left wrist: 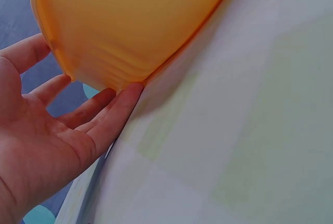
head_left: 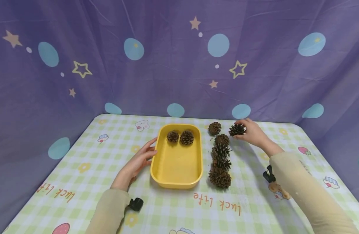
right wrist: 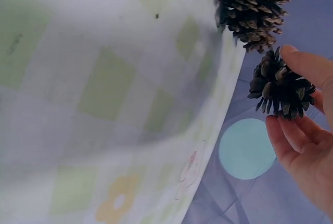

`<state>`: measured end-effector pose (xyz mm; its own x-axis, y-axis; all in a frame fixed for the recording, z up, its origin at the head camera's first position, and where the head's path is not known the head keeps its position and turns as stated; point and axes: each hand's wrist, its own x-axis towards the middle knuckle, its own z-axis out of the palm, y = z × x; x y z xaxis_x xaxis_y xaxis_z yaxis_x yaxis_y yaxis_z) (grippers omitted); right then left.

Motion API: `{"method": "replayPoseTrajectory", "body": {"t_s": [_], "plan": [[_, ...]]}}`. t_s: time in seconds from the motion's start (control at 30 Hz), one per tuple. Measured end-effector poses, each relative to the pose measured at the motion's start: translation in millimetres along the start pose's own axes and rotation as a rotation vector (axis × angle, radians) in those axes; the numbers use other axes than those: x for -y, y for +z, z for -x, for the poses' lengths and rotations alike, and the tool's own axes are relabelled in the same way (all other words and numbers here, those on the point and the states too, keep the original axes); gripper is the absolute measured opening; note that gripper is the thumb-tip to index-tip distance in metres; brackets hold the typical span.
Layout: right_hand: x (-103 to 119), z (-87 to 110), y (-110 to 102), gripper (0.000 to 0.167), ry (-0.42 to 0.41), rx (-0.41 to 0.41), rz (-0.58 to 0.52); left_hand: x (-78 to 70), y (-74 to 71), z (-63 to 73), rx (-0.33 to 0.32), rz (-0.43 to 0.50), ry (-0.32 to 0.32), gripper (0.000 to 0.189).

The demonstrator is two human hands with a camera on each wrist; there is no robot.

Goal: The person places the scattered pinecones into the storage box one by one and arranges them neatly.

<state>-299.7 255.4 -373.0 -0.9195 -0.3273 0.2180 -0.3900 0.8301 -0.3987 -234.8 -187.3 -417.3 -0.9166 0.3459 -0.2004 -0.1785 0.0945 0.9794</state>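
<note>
Head view: pinching a cone [head_left: 236,130] in the right hand [head_left: 253,132], beside the far end of the row [head_left: 220,177], right of the tray [head_left: 177,186]; resting the left hand [head_left: 139,162] against its wall. Left wrist: only touching there, with fingers spread, not gripping. Right wrist: holding the cone between thumb and fingertips. Probably light, stiff and rough, hardly slippery, with brittle scales; best taken round the middle.
</note>
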Motion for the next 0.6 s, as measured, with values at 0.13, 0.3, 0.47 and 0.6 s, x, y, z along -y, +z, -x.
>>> {"method": "replayPoseTrajectory", "body": {"t_s": [0.13, 0.3, 0.47, 0.6], "plan": [[4, -0.8, -2, 0.059, -0.012, -0.005, -0.003, -0.3, 0.5, 0.3, -0.008, 0.000, -0.004, 0.058], [13, -1.7, -6, 0.060, -0.018, -0.009, -0.008, -0.5, 0.9, 0.1, -0.013, 0.001, -0.001, 0.057], [21, -5.2, -7, 0.062, -0.025, -0.018, 0.012, 0.0, 0.8, 0.4, -0.010, -0.002, 0.008, 0.057], [29, -8.0, -7, 0.063, -0.031, -0.005, 0.021, 0.1, 0.6, 0.6, -0.006, -0.003, 0.011, 0.057]]}}
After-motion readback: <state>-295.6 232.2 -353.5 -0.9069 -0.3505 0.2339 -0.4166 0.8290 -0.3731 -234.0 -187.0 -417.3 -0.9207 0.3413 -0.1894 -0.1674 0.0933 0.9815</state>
